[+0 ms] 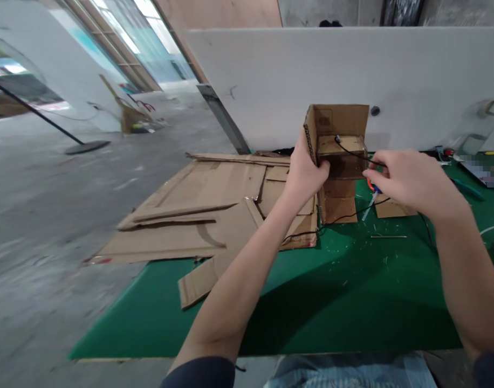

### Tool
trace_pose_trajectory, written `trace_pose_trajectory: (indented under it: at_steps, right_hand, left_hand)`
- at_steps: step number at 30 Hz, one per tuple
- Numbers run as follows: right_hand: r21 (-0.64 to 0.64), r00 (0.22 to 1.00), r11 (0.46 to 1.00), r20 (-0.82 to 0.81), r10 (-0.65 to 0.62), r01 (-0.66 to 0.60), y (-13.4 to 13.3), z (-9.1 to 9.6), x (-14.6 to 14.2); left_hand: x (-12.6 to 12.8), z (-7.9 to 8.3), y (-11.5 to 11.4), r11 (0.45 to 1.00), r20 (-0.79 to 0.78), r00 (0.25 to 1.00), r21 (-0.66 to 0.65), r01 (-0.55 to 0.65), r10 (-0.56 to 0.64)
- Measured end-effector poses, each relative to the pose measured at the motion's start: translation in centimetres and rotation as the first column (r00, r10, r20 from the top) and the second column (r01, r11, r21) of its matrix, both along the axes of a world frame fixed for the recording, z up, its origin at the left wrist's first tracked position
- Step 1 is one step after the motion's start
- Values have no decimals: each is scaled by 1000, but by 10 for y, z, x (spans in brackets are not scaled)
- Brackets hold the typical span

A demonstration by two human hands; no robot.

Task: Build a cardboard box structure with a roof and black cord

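A small cardboard box (341,119) with an inner shelf stands upright at the back of the green table, its open side facing me. My left hand (306,170) is closed on the box's left wall, thumb reaching inside. A thin black cable (354,154) runs from a small plug-like end (337,139) at the shelf to my right hand (396,175). Those right fingers are pinched on the cable just right of the box. Below them lie scissors (370,186) with an orange handle, partly hidden, and a thin pale stick (369,209).
Flat cardboard sheets (214,183) cover the table's left part and overhang its edge. A thin metal rod (388,236) lies on the green tabletop (331,302). A white panel (279,81) stands behind. Pliers (467,188) and other tools lie at right.
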State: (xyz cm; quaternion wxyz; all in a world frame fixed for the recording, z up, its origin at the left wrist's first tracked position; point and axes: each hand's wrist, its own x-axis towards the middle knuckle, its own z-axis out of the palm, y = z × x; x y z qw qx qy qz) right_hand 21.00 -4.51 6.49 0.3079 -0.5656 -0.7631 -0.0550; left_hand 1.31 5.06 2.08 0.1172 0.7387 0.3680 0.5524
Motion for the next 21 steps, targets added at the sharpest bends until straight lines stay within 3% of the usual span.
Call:
trace_pose_trajectory:
  at_steps: [4,7,9,11,13,16,18,21]
  right_hand:
    - [141,953,987,-279,115,-78,-15,19,3]
    - [310,813,944,-516,268,-114,-13,23,2]
    - [353,733,923,-587,345,-151,-11,23,2]
    - [351,703,919,-608,370,-180,-11,23,4]
    - [318,728,925,-582,362,-206,-14,25,7]
    - [305,829,938,-471,301,-167,-24,31,14]
    - [358,880,930,-412,235,-81,-29,35,19]
    - [485,893,874,-405,193,31,-24,36,27]
  left_hand:
    - [1,-3,-3,1000,-43,999,4,30,-30]
    - [1,-4,-3,999,-42,998,-15,48,-48]
    - [1,-3,-4,998,-39,998,-16,57,-57]
    - [2,-2,-4,998,-36,997,-13,61,-61]
    - [4,-1,-5,998,-34,997,-3,70,-70]
    - [3,1,-7,996,-39,995,14,94,-93]
    - [-1,3,-9,992,-55,991,5,124,-123]
    - [-10,11,-13,977,-130,969,-10,212,-212]
